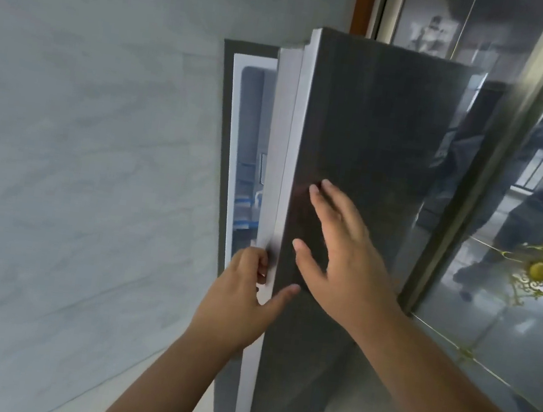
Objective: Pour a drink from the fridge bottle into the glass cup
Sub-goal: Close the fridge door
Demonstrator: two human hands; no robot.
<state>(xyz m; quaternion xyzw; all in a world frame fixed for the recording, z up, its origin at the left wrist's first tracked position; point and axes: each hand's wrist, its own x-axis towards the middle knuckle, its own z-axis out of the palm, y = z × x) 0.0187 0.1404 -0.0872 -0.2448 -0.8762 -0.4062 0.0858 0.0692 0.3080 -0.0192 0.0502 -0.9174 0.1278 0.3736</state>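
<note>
Left hand [245, 292] clamps the fridge door [352, 182] edge; right hand [343, 253], grip apart, lies flat beside it. Pull steadily outward.

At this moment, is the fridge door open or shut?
Partly open: the fridge door stands off the cabinet, showing lit shelves; left hand grips its edge.

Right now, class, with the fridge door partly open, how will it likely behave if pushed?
The fridge door looks like a stiff slab, so it should swing as one piece rather than flex. Its glossy face under the right hand may be slippery. The left hand curls around its edge, giving surer grip.
</note>
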